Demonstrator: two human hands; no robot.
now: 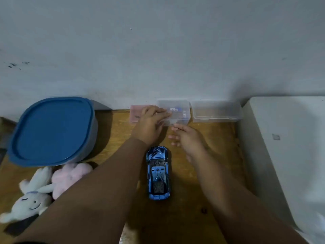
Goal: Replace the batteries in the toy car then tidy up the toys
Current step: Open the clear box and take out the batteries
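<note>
A shiny blue toy car [158, 173] stands on its wheels in the middle of the wooden table [184, 217], nose pointing at the wall. Behind it, against the wall, sits a small clear plastic box [179, 111] with batteries visible inside. My left hand [151, 124] rests on the box's lid, fingers flat across its left part. My right hand [186, 138] hovers just in front of the box, fingers spread and holding nothing. A white plush rabbit [31, 199] and a pink plush toy [70, 176] lie at the left.
A large tub with a blue lid [51, 129] stands at the back left. A second clear box [216, 111] sits right of the first, a pink case [135, 113] left of it. A white appliance [284, 147] fills the right side.
</note>
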